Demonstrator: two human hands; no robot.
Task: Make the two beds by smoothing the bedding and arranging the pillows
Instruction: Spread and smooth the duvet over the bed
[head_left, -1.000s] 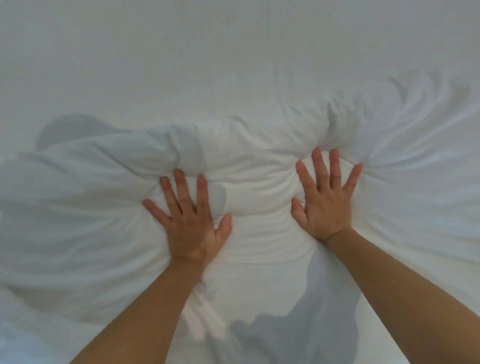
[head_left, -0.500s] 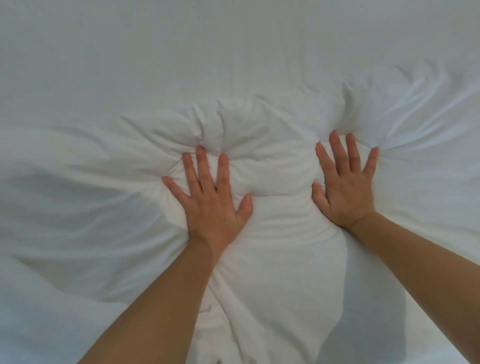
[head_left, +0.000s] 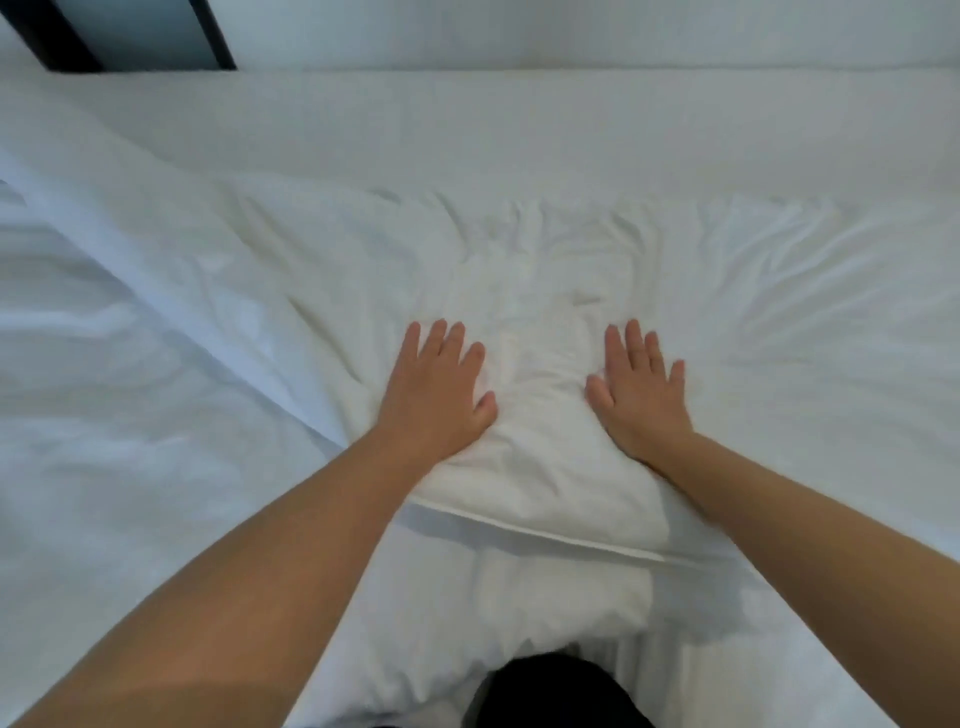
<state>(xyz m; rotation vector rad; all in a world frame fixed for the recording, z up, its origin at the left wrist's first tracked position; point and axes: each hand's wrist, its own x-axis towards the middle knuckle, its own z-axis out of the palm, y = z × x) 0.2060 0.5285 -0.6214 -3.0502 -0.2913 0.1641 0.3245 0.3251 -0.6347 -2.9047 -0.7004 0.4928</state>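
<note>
A white duvet (head_left: 545, 291) covers the bed in front of me, still creased around the middle. My left hand (head_left: 434, 392) lies flat on it, palm down, fingers spread. My right hand (head_left: 636, 392) rests the same way a little to the right, holding nothing. Between and below my hands the duvet forms a puffy fold with a seamed edge (head_left: 545, 535). Beyond the duvet's far edge lies the smooth white sheet (head_left: 519, 119). No pillow is clearly visible.
A dark frame or panel (head_left: 62, 36) shows at the top left beyond the bed. A white wall or headboard (head_left: 571, 31) runs along the back. A dark piece of my clothing (head_left: 561, 691) sits at the bottom edge.
The bunched ridge of duvet under my fingers has flattened and spread away from me. My view has pulled back, now showing the far sheet and the dark frame.
</note>
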